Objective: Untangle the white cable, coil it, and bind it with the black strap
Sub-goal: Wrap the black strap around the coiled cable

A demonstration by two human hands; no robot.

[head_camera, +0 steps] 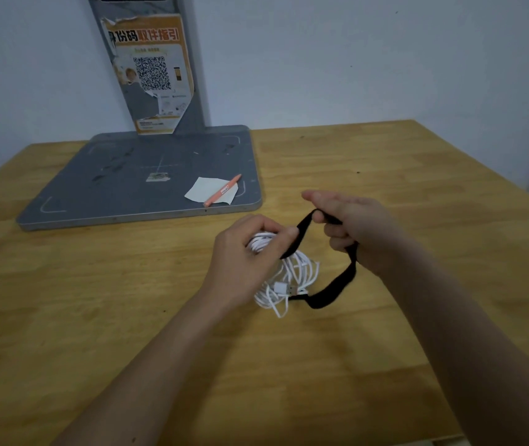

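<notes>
White cable (288, 275): a loose coil of many turns lying on the wooden table (95, 300), its upper end gathered inside the curled fingers of the left hand (247, 255), its lower loops and a plug end spilling out below the fingertips toward the person. Held this way, it seems, so the turns stay bunched while the binding goes on.

Left hand: fingers and thumb curled round the top of the coil, thumb tip meeting the strap where it crosses the bundle; likely pinning that crossing in place.

Black strap (330, 291): one long band. From the right hand's fingers it runs down and left to the coil just beside the left thumb, and a second length drops below the right palm, sweeps in a slack arc and ends near the plug at the coil's lower edge. Whether it already passes fully round the bundle cannot be told.

Right hand (356, 230): lower fingers curled, gripping the strap; index finger extended leftward past it. It holds the strap raised, apparently for tension.

Beyond both sets of fingertips: a grey base plate (112, 188) with an upright post bearing an orange poster (150, 72), a slip of paper (205, 188) and an orange pen (223, 190) on the plate.

Judged stage: coiling done, binding under way.
</notes>
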